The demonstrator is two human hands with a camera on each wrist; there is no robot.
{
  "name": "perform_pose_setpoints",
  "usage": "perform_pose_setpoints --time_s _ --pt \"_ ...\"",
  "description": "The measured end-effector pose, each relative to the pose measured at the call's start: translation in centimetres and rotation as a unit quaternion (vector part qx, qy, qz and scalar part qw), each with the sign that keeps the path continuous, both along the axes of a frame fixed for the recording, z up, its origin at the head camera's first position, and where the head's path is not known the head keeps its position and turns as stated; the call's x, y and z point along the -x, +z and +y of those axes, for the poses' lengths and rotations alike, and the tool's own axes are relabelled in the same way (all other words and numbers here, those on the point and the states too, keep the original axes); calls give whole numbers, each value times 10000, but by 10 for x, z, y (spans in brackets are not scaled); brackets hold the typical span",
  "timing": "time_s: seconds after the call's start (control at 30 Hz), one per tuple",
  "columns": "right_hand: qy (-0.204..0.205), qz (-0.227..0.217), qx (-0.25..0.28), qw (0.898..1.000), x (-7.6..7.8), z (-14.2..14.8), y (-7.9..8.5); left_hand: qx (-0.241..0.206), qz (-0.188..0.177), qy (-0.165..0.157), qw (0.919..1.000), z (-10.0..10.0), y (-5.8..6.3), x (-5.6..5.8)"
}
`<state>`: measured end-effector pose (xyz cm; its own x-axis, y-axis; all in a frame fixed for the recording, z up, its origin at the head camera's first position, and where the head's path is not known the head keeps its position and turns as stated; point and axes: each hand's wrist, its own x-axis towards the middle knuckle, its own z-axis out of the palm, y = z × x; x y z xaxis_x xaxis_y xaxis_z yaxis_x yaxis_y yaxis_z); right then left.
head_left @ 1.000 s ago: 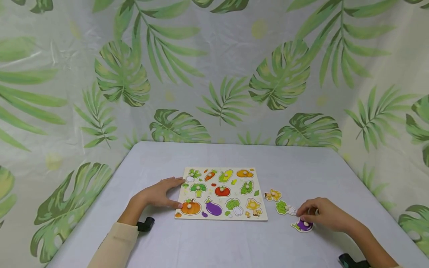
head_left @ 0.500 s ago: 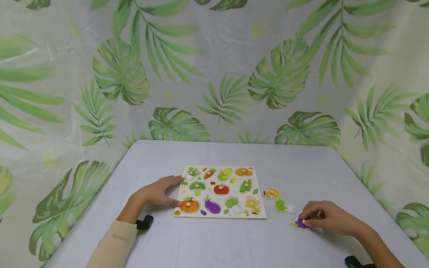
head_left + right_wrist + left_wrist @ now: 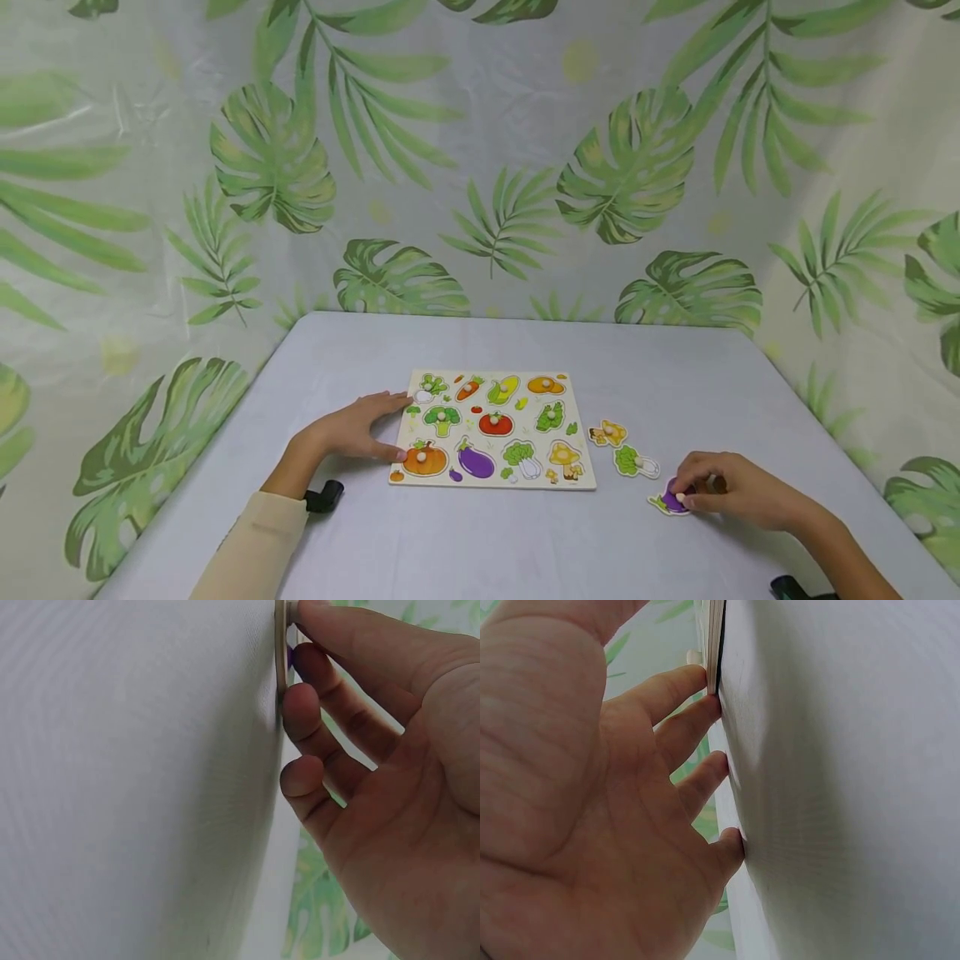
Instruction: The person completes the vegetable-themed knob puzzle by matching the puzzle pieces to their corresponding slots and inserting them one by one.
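A wooden vegetable puzzle board [image 3: 480,482] lies on the table. My left hand [image 3: 352,427] rests at its left side with fingers spread; in the left wrist view, fingertips are right at the board's edge [image 3: 714,645]. The eggplant slot [image 3: 476,462] shows a printed eggplant and no knob. Right of the board, my right hand [image 3: 738,489] pinches the small knob of an eggplant puzzle piece [image 3: 670,500] between thumb and fingers, covering part of it. From the right wrist, the piece [image 3: 281,645] appears edge-on, close to the tablecloth.
A mushroom piece [image 3: 609,432] and a bok choy piece [image 3: 637,461] lie between the board and my right hand. Knobbed pieces such as the tomato [image 3: 496,423] and pumpkin [image 3: 424,458] sit in the board. A leaf-patterned curtain [image 3: 495,217] hangs behind the white table [image 3: 525,550].
My right hand has shifted slightly right and down, its fingers now closer around the eggplant piece's knob. The left hand stays at the board's edge.
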<state>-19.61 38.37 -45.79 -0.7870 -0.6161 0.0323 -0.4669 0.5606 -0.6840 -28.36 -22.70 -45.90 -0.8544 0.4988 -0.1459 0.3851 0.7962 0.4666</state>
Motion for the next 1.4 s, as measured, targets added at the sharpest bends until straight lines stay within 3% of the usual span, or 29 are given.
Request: perform_pose_setpoints --time_s 0.13,0.4,0.67,1.0,1.4 --pt "-33 101 51 9999 -1 -3 0 37 -28 11 10000 0 -1 0" --pt "-299 828 -62 9961 3 -14 3 -12 -11 -36 10000 -1 -1 1" --pt "-376 1179 -158 9922 8 -24 3 11 -8 -50 10000 -1 -1 1" --pt "-405 1131 -152 9926 12 -40 6 14 -31 -16 10000 0 2 -2" --pt "-572 764 -289 9950 22 -63 8 23 -48 48 10000 0 1 -1"
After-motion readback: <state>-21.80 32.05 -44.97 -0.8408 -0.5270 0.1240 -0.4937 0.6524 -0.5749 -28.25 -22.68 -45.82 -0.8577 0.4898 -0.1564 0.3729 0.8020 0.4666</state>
